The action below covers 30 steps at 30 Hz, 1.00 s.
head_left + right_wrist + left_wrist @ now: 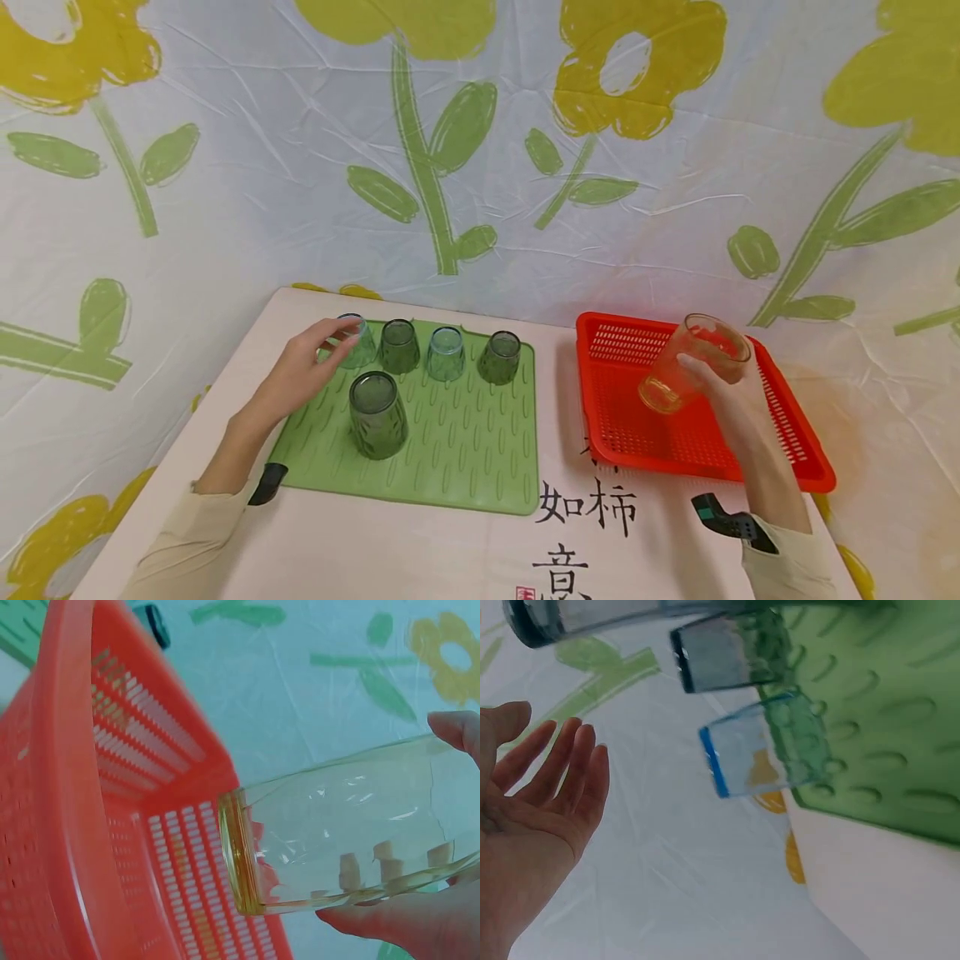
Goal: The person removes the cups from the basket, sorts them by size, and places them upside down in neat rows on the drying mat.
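My right hand [733,396] grips a tall clear glass with an amber tint [666,377], holding it tilted over the red basket [660,465]. In the right wrist view the amber base of that glass [240,851] points toward the basket. Over at the back left of the green ribbed mat [457,454], my left hand [300,371] has its fingers loosely bent beside a light blue glass [360,352]. The left wrist view has nothing in this hand [547,795], with the blue glass [754,750] apart from it.
Along the mat's back edge stand a grey glass [399,348], another blue glass [447,357] and a further grey glass [500,360]. A larger dark green glass [378,425] stands in front of them. Flowered cloth [285,167] hangs behind the table.
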Motion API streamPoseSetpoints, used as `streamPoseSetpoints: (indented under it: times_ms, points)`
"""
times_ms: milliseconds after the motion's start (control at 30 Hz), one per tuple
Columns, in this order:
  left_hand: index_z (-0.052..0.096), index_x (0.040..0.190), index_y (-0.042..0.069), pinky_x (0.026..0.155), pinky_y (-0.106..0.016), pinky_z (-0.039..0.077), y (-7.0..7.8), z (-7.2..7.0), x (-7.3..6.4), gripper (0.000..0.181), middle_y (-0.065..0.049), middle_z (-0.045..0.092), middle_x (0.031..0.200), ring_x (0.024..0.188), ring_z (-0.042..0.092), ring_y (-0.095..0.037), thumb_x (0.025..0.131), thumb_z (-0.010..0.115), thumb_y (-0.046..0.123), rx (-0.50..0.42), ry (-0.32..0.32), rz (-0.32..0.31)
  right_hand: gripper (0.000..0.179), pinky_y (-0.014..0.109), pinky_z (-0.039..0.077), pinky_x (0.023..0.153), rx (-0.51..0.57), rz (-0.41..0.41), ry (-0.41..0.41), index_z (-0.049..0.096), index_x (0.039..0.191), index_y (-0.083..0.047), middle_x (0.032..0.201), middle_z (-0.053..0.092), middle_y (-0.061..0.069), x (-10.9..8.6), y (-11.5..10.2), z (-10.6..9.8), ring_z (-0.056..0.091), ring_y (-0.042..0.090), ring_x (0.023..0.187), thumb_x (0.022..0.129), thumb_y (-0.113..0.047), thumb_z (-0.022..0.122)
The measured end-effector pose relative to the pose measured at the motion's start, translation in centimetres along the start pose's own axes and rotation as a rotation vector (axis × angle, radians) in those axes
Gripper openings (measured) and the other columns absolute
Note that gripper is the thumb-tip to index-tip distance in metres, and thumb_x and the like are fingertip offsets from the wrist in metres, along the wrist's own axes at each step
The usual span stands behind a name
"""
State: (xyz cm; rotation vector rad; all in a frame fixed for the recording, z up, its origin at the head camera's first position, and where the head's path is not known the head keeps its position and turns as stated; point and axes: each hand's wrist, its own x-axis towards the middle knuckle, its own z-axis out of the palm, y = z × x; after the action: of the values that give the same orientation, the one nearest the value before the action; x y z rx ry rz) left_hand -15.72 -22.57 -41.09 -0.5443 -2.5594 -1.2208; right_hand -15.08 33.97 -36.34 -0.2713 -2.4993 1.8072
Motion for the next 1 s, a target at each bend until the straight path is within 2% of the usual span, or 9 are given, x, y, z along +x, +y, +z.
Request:
streamPoseSetpoints:
  times_ms: [67,133,400,500,600,700,767,933,1000]
  points:
    - [0.058,0.143,0.002,0.089,-0.034,0.050,0.8,0.3,0.3,0.037,-0.015,0.065,0.126,0.111,0.061,-0.027,0.107,0.058,0.012,-0.012,-0.001,0.013,0.080,0.063,0.031,0.114,-0.016,0.004,-0.010,0.020,0.159,-0.045,0.162,0.031,0.001,-0.3,-0.3,0.6,0.031,0.021,0.139,0.097,-0.042,0.070]
    - [0.058,0.143,0.004,0.090,-0.034,0.050,1.5,0.6,0.6,0.037,-0.014,0.065,0.126,0.112,0.061,-0.026,0.107,0.058,0.012,-0.027,-0.004,0.022,0.082,0.070,0.025,0.115,-0.018,-0.001,-0.017,0.018,0.159,-0.046,0.163,0.031,-0.001,-0.6,-0.5,1.2,0.029,0.023,0.142,0.096,-0.043,0.071]
    - [0.061,0.139,0.004,0.090,-0.038,0.052,3.9,2.3,1.5,0.036,-0.011,0.067,0.124,0.111,0.061,-0.022,0.104,0.062,0.010,-0.089,0.000,0.075,0.079,0.070,0.023,0.115,0.041,-0.058,-0.061,0.023,0.159,-0.040,0.159,0.039,0.000,-1.6,-1.6,3.5,0.036,0.021,0.141,0.097,-0.037,0.072]
    - [0.063,0.138,0.004,0.088,-0.039,0.053,4.7,3.0,1.7,0.035,-0.008,0.068,0.122,0.109,0.062,-0.021,0.103,0.064,0.011,-0.101,0.003,0.084,0.076,0.063,0.030,0.115,0.056,-0.084,-0.075,0.027,0.158,-0.038,0.157,0.042,0.000,-1.8,-1.9,4.4,0.040,0.019,0.138,0.097,-0.033,0.072]
    - [0.063,0.138,0.005,0.089,-0.039,0.054,5.6,3.5,1.7,0.035,-0.008,0.068,0.124,0.110,0.062,-0.021,0.104,0.064,0.012,-0.121,-0.019,0.077,0.072,0.047,0.041,0.110,0.091,-0.130,-0.107,0.030,0.157,-0.034,0.154,0.046,0.002,-2.1,-2.1,5.2,0.045,0.018,0.135,0.098,-0.026,0.072]
    - [0.061,0.139,0.006,0.091,-0.041,0.053,6.3,4.2,1.7,0.035,-0.008,0.065,0.128,0.112,0.062,-0.021,0.105,0.062,0.014,-0.151,-0.055,0.069,0.070,0.034,0.046,0.102,0.117,-0.169,-0.136,0.032,0.156,-0.031,0.151,0.049,0.003,-2.3,-2.2,6.0,0.049,0.018,0.133,0.099,-0.022,0.071]
    - [0.061,0.140,0.007,0.090,-0.042,0.053,6.7,4.6,1.7,0.036,-0.008,0.065,0.129,0.112,0.062,-0.022,0.105,0.061,0.014,-0.175,-0.072,0.066,0.069,0.038,0.044,0.105,0.134,-0.178,-0.154,0.032,0.156,-0.030,0.150,0.050,0.004,-2.5,-2.3,6.5,0.049,0.018,0.133,0.099,-0.020,0.070]
    - [0.060,0.141,0.008,0.091,-0.041,0.053,7.7,5.8,1.7,0.037,-0.007,0.064,0.130,0.111,0.062,-0.020,0.105,0.062,0.013,-0.227,-0.081,0.067,0.071,0.064,0.030,0.115,0.135,-0.158,-0.177,0.031,0.156,-0.033,0.150,0.049,0.004,-2.9,-2.4,8.1,0.049,0.019,0.133,0.098,-0.023,0.071]
    - [0.060,0.141,0.008,0.093,-0.040,0.053,8.1,6.3,1.7,0.038,-0.007,0.064,0.131,0.112,0.062,-0.020,0.104,0.063,0.012,-0.249,-0.087,0.074,0.071,0.064,0.029,0.115,0.128,-0.150,-0.182,0.031,0.156,-0.033,0.150,0.048,0.004,-3.0,-2.3,8.7,0.049,0.019,0.133,0.098,-0.024,0.072]
